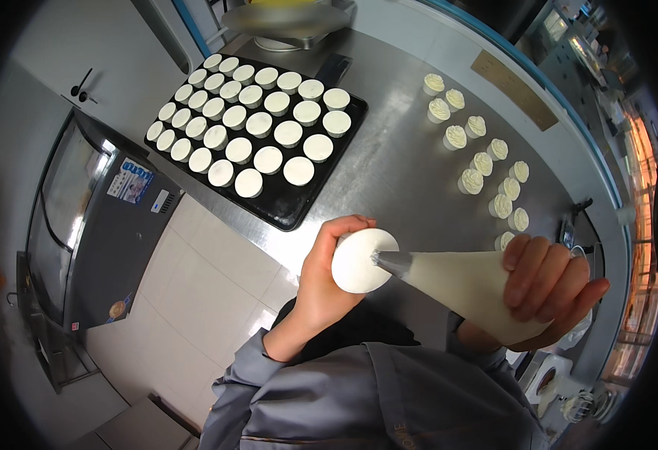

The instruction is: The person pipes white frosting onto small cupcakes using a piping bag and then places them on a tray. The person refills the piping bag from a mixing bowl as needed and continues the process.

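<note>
My left hand [323, 281] holds a cup [363, 264] with a flat, pale top, fingers wrapped round its side. My right hand [548, 287] grips a piping bag [458, 275] filled with pale cream. The bag's metal nozzle [393, 262] points left, its tip at the right part of the cup's top. Beyond my left hand, a black baking tray [284, 211] bears rows of similar flat-topped cups [249, 183]. Several cups with piped cream swirls [471, 181] stand on the steel worktop [396, 169] at the right.
A blurred round metal pan [285, 19] is at the worktop's far end. A dark flat object [333, 68] lies behind the tray. A grey appliance [121, 236] stands at the left. A blue-edged wall [579, 140] bounds the worktop; a wire whisk [578, 406] is at lower right.
</note>
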